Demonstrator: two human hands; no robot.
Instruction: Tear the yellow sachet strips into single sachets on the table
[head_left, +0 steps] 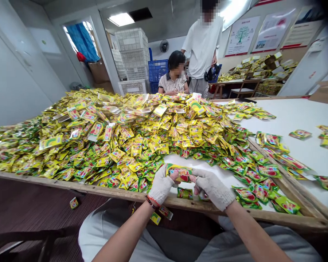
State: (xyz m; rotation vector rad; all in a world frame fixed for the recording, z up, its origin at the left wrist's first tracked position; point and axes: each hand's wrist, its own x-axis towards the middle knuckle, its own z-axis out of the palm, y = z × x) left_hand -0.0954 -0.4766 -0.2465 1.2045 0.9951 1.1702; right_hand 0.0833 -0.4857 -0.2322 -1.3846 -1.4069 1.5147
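Between my two hands is a small yellow-and-green printed box (179, 172) with red fruit on its face, held level above the table's front edge. My left hand (161, 186), in a white fingerless glove, grips its left end. At the right end, the gloved fingers of my right hand (213, 187) pinch it. Just below the box a green sachet (184, 193) lies on the white tabletop. A large heap of yellow and green sachets (136, 145) rises directly beyond my hands, with printed boxes (97, 130) scattered over its top.
A wooden rim (104, 190) edges the table, and a wooden divider (284, 182) runs along the right. Loose sachets (300, 134) lie beyond it. One person sits (171, 83) behind the heap; another stands (200, 47) beside them. White crates (132, 54) are stacked behind.
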